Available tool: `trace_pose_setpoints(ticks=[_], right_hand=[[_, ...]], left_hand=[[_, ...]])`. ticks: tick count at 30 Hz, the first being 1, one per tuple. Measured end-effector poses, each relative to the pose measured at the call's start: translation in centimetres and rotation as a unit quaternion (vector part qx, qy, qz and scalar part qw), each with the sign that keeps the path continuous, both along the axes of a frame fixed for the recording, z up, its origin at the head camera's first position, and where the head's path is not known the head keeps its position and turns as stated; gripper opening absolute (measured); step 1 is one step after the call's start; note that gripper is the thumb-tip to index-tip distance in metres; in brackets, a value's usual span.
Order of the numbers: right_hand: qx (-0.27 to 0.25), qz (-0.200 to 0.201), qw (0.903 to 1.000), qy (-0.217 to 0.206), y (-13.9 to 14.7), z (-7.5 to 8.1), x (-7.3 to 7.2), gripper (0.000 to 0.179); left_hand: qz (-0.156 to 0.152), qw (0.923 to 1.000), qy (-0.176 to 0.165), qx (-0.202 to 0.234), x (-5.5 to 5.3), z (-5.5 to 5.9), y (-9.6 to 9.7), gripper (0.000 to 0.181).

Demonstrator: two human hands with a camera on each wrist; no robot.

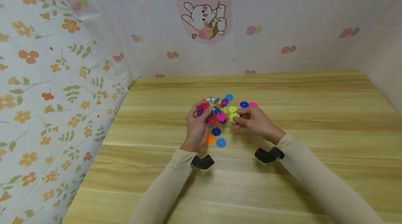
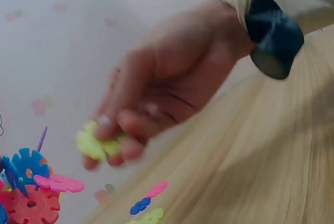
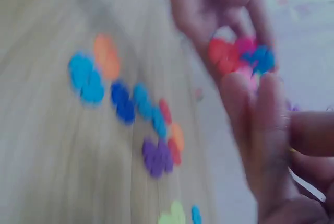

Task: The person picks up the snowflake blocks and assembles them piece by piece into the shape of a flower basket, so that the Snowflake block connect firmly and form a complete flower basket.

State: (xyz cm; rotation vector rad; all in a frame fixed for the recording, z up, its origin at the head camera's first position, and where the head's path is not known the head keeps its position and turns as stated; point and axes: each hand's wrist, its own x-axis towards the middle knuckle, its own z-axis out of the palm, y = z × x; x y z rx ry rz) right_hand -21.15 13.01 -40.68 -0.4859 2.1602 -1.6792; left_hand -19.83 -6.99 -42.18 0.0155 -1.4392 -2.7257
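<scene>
Head view: forward, down; wrist views: closer, sharing hands.

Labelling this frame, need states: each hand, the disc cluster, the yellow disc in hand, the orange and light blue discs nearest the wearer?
Left hand: gripping the cluster
Right hand: pinching the yellow disc
Disc cluster: joined at angles, held
Yellow disc: held, apart from the cluster
Orange disc: loose, flat on the table
Light blue disc: loose, flat on the table

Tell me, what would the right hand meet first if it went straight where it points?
Probably the pink disc on the cluster in the left hand, though depth is unclear.
</scene>
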Motion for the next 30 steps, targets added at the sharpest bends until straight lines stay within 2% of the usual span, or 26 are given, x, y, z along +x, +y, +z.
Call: trace_pose_setpoints(ticks=[7, 11, 16, 21, 23, 27, 30], right_hand=[[-0.043, -0.088, 0.995, -0.02, -0.9, 1.1, 0.9, 0.024], [-0.053, -0.119, 0.9914, -0.014, -1.3, 1.1, 1.0, 0.023], [-0.068, -0.137, 0.988, -0.023, -1.9, 1.3, 1.3, 0.023], [-0.084, -0.156, 0.9827, -0.054, -2.4, 1.5, 1.5, 0.023], [-0.099, -0.167, 0.9785, -0.07, -2.6, 1.5, 1.5, 0.021], [-0.133, -0.182, 0.9688, -0.104, -2.8, 1.3, 1.4, 0.018], [-0.134, -0.176, 0.9693, -0.108, -2.7, 1.0, 1.2, 0.018]], left_hand=[[0.004, 0.9986, 0.035, -0.039, 0.0, -0.3, 0.9, 0.031], [0.016, 0.9963, 0.058, -0.062, 0.1, -0.3, 1.4, 0.03], [0.043, 0.9894, 0.08, -0.113, 0.2, -0.2, 1.7, 0.027], [0.059, 0.9767, 0.113, -0.173, 0.3, -0.2, 1.8, 0.024], [0.058, 0.9724, 0.123, -0.189, 0.4, -0.1, 1.8, 0.023], [0.059, 0.9675, 0.127, -0.211, 1.3, 0.9, 2.0, 0.022], [0.05, 0.9676, 0.128, -0.212, 1.8, 1.4, 2.1, 0.022]])
